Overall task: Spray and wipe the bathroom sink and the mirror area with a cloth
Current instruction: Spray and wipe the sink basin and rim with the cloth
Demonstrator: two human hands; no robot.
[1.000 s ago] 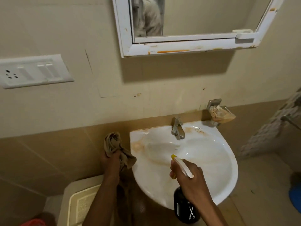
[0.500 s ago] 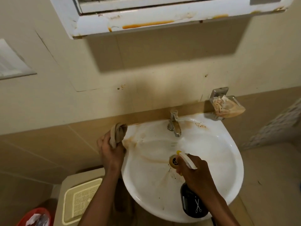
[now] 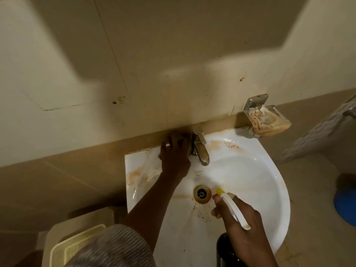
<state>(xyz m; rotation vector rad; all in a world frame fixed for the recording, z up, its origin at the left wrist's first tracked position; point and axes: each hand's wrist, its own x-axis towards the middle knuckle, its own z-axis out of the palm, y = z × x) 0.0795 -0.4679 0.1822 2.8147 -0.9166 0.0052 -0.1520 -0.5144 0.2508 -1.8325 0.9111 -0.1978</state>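
From my remote seat I saw the white sink (image 3: 256,182) filling the lower middle of the head view, its rim streaked with orange-brown stains at about ten o'clock and again near one o'clock behind the tap (image 3: 201,149). The brass drain (image 3: 201,194) sat at the bowl's centre with dark specks scattered around six o'clock of it. The left hand (image 3: 174,153) lay on the back ledge of the sink, just beside the tap at its nine o'clock, fingers bent over something against the wall tile; I could not make out the cloth under it, so I could not tell whether it gripped anything. The right hand (image 3: 244,226) was wrapped round the neck of the dark spray bottle (image 3: 224,251), holding it over the bowl at five o'clock, the white trigger head with its yellow nozzle (image 3: 219,191) pointing toward the drain. A soiled soap dish (image 3: 269,120) hung on the wall at the sink's one o'clock. A cream bin (image 3: 65,245) stood at seven o'clock.
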